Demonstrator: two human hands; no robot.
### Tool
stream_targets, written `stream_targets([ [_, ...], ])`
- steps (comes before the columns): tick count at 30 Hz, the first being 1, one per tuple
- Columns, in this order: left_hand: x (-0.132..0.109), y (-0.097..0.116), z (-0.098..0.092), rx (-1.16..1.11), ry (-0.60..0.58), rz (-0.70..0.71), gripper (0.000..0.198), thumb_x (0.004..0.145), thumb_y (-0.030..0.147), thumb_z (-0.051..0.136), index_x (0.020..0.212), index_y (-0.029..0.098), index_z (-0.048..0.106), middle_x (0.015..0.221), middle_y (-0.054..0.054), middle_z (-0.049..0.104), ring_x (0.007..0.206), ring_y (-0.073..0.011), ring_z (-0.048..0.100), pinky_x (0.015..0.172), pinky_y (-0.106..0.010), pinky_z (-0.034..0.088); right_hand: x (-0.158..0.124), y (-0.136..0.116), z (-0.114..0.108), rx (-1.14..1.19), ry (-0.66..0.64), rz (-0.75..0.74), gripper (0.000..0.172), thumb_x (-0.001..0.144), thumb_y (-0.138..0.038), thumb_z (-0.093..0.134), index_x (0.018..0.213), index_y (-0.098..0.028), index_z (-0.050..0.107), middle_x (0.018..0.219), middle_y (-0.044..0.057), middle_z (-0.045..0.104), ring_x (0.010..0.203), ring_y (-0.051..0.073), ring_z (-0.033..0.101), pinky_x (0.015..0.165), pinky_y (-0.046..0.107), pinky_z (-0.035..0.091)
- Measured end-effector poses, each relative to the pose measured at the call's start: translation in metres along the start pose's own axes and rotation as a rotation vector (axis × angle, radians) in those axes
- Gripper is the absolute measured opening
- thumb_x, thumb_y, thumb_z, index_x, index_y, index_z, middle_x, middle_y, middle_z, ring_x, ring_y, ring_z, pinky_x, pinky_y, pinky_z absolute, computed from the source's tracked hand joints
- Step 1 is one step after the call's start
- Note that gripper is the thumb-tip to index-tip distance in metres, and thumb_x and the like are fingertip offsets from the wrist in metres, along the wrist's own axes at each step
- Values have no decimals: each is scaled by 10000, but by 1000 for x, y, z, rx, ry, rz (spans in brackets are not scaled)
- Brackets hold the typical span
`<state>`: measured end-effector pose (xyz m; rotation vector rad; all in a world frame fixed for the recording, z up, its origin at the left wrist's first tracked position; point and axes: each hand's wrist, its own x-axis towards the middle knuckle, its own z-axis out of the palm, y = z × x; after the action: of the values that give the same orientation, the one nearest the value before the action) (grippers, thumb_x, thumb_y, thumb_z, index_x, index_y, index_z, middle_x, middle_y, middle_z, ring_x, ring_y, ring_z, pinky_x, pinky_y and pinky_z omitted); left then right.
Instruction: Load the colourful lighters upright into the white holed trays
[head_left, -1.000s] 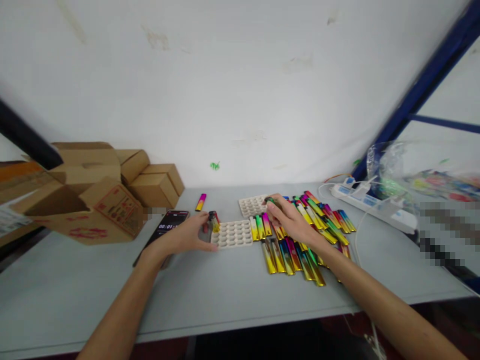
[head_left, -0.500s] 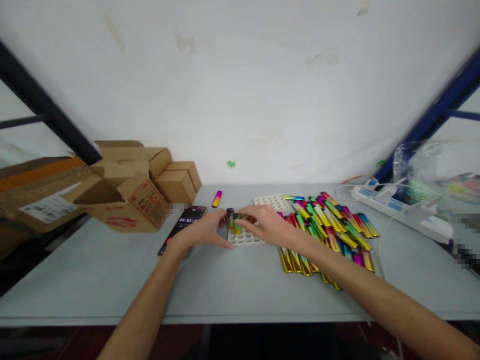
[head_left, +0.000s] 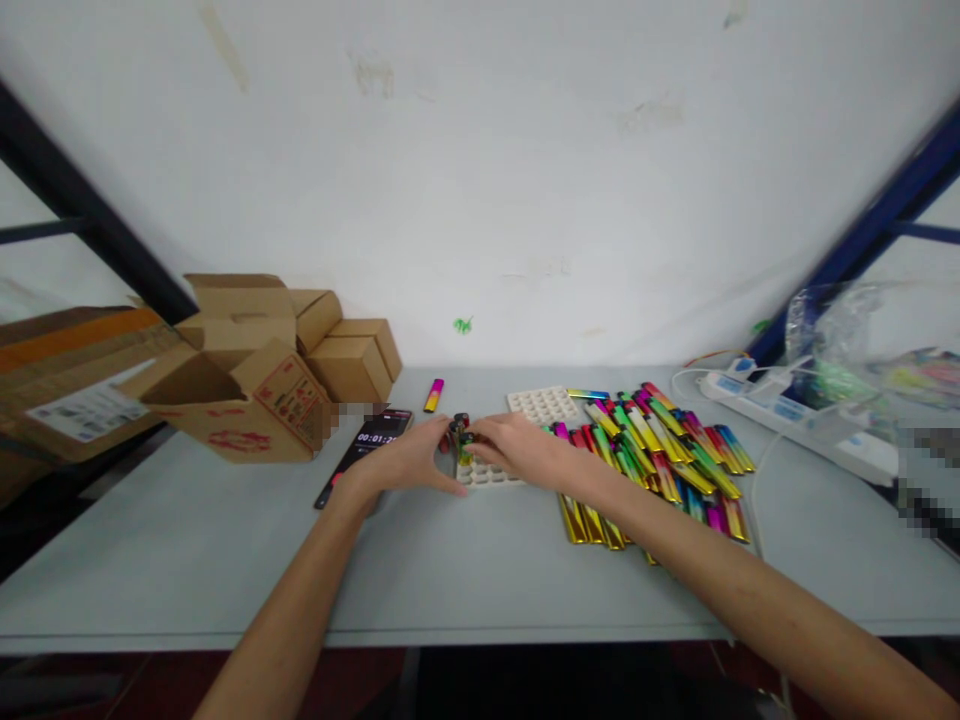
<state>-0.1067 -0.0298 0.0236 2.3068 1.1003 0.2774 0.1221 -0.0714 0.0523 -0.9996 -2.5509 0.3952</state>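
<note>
My left hand [head_left: 405, 462] rests on the table at the left edge of a cream tray with round holes [head_left: 486, 476], fingers curled against it. My right hand [head_left: 517, 450] lies over the same tray, its fingertips pinching a small lighter [head_left: 466, 440] that stands upright at the tray's far left corner. Another upright lighter [head_left: 456, 428] stands just beside it. A heap of many-coloured shiny lighters [head_left: 645, 450] lies flat to the right of my right wrist. A second holed tray [head_left: 541, 403] lies behind.
A phone with a running timer [head_left: 371, 445] lies left of my left hand. A single pink-yellow lighter [head_left: 433, 395] lies behind it. Cardboard boxes [head_left: 247, 380] stand at the left. A white power strip [head_left: 795, 415] and a clear plastic bag [head_left: 847, 345] sit at the right.
My right hand came from the lighter heap over to the tray with a lighter and has set it upright at the tray's left corner. My left hand stayed at the tray's edge.
</note>
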Motion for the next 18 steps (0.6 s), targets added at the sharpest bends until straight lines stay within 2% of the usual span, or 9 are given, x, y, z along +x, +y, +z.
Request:
stream_targets([
  [4,2,-5,2,-44,33,13,708,546,581,929,1061,194,635,1029,-58,694,979,-293,645,896,-383,518,10,-11,2,-192,-116,79,287,1098,-278,529,1280,-81,631,1114,192,765,982,260,755,805,307,528],
  [9,3,-7,2,-28,43,-5,708,538,582,922,1056,190,640,1027,-60,705,940,-289,650,854,-380,530,14,-18,2,-380,-176,74,282,1120,-268,442,1235,-115,649,1162,188,738,1061,289,741,826,332,558],
  [14,2,1,-2,6,25,-27,679,560,580,899,1056,191,646,1033,-70,723,938,-304,662,859,-396,540,15,-13,7,-336,-133,147,367,1119,-353,464,1284,-76,640,1076,195,756,995,295,760,787,342,554],
  [18,3,6,-4,54,16,-39,648,569,549,882,1052,189,644,1077,-102,728,994,-342,672,887,-432,545,7,-1,8,-231,-103,138,417,1042,-464,617,1153,-73,711,1011,205,768,918,284,759,751,323,512],
])
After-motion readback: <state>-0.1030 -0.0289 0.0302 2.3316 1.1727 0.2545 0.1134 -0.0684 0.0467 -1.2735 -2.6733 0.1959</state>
